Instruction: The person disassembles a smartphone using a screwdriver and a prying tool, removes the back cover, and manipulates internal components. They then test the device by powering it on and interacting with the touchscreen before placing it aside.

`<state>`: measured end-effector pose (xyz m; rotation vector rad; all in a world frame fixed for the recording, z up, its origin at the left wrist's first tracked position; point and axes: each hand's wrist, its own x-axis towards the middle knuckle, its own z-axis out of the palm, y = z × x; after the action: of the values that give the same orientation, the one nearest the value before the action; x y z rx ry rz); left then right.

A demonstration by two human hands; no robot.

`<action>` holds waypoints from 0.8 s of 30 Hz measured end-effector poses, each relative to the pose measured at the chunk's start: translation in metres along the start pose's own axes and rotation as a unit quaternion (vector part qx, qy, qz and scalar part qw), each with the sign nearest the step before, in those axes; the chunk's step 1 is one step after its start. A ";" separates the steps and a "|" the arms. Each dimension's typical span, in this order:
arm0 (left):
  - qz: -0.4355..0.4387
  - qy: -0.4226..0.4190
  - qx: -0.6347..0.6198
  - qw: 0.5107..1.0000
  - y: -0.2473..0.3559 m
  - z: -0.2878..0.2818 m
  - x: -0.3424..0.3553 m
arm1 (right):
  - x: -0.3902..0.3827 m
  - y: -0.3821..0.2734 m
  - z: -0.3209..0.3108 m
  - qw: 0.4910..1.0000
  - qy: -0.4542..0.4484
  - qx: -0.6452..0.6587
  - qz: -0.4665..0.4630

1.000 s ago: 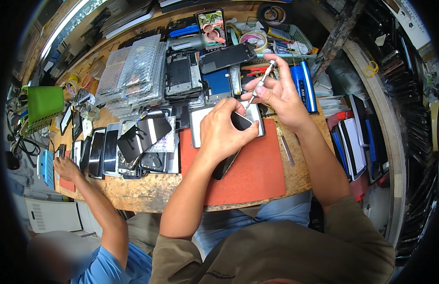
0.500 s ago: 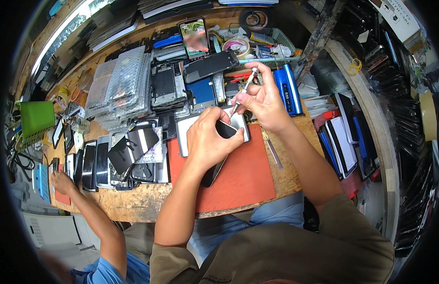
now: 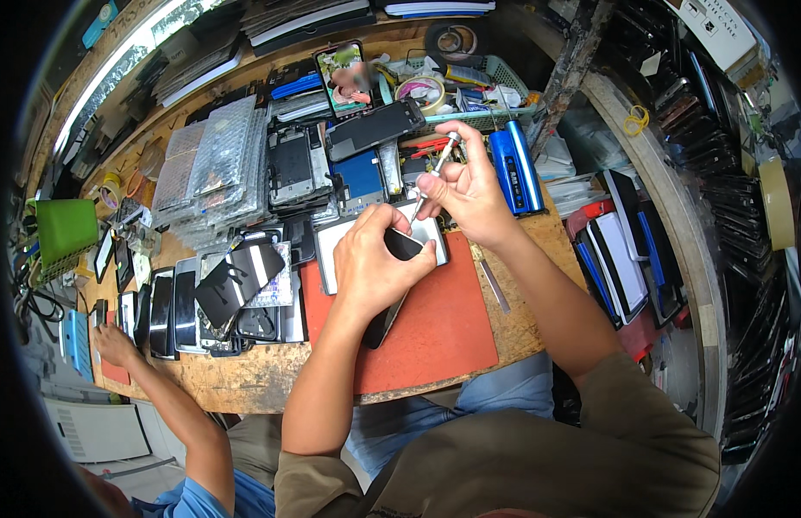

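Note:
My left hand [image 3: 372, 263] is wrapped round a dark smartphone [image 3: 385, 321], tilted with its far end raised off the red mat [image 3: 457, 324]. Its fingers hide much of the phone. Between the thumb and fingers of my right hand [image 3: 471, 192] is a slim metal screwdriver [image 3: 436, 166], its tip down at the phone's far edge, beside my left fingertips. A flat, pale silver panel with a dark rim [image 3: 329, 250] lies under the phone's far end. Whether the tip sits in a screw is too small to tell.
A thin metal blade [image 3: 495, 286] lies right of the mat. Behind are a blue cylindrical device [image 3: 517, 168], a green basket [image 3: 495, 108] of tools and a lit phone [image 3: 343, 79]. Stacked phone parts [image 3: 236, 285] and bubble-wrap packs [image 3: 228, 160] stand left. A co-worker's hand [image 3: 116, 345] works far left.
The whole view has shifted slightly. The phone and both hands keep nearly the same pose, with the screwdriver tip still at the phone's far edge.

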<state>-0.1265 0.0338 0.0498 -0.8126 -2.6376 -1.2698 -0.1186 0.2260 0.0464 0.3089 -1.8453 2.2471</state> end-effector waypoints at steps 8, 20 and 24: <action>-0.001 -0.003 -0.002 1.000 0.001 0.001 0.000 | 0.000 -0.004 0.000 1.000 0.008 -0.017 0.011; -0.012 -0.014 0.000 1.000 0.001 0.001 0.000 | -0.001 0.001 0.000 0.998 0.017 -0.056 0.029; -0.002 -0.005 0.000 1.000 0.000 0.001 0.000 | 0.000 0.002 0.001 1.000 -0.004 0.002 -0.004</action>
<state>-0.1264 0.0345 0.0497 -0.8168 -2.6482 -1.2686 -0.1191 0.2241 0.0445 0.3255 -1.8401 2.2483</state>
